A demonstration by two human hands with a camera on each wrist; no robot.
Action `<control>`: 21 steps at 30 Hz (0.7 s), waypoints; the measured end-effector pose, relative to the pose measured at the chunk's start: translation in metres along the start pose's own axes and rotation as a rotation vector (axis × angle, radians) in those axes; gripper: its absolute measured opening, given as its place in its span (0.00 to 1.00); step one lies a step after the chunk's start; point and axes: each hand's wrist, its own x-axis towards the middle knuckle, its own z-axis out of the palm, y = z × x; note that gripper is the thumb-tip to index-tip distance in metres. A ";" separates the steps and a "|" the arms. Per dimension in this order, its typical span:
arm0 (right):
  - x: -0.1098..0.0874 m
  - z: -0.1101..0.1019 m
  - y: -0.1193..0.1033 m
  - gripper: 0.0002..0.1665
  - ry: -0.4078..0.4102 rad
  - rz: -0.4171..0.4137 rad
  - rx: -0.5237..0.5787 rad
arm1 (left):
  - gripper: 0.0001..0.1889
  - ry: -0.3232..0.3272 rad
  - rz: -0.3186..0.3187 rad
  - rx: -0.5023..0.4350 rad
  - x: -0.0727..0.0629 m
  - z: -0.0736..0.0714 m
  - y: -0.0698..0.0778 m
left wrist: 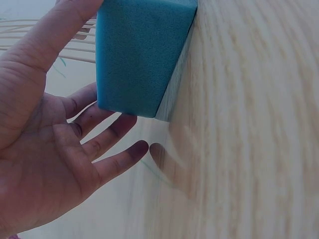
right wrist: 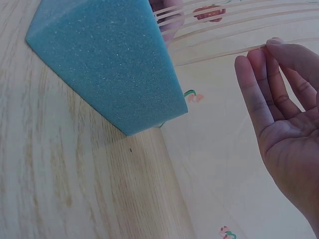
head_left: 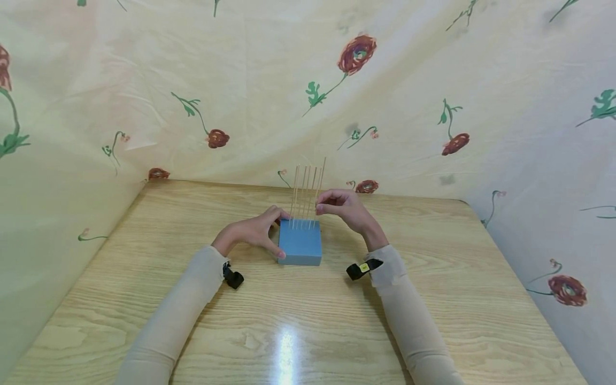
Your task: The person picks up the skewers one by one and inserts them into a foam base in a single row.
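Observation:
A blue foam block (head_left: 300, 243) sits on the table with several thin wooden sticks (head_left: 303, 187) standing upright in a row along its far edge. At the block's left side, my left hand (head_left: 250, 230) holds it, thumb at the near left corner and fingers at the far left corner. Thumb and fingertips of my right hand (head_left: 347, 209) pinch the rightmost stick (right wrist: 219, 55), which leans slightly right and rises above the others. Its lower end meets the block's upper face; how deep it goes I cannot tell.
The wood-grain table (head_left: 269, 315) extends all around the block. A flower-printed cloth (head_left: 269, 96) hangs behind the table and down both sides. Each forearm has a light sleeve and a black wrist strap (head_left: 364, 268).

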 end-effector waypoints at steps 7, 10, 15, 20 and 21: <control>0.001 -0.001 0.002 0.10 -0.010 -0.007 -0.015 | 0.49 -0.002 0.006 -0.002 -0.001 0.000 0.000; 0.000 -0.001 0.002 0.11 -0.015 -0.013 -0.018 | 0.49 -0.002 0.001 0.000 -0.001 0.000 0.000; 0.000 -0.001 0.001 0.12 -0.025 -0.016 -0.016 | 0.50 -0.004 -0.007 0.005 0.000 0.000 0.001; 0.000 -0.001 0.001 0.12 -0.028 -0.020 -0.011 | 0.49 -0.003 -0.001 0.001 0.000 0.000 0.001; 0.000 -0.001 0.001 0.12 -0.029 -0.020 -0.010 | 0.49 -0.002 -0.001 0.001 -0.001 0.000 0.001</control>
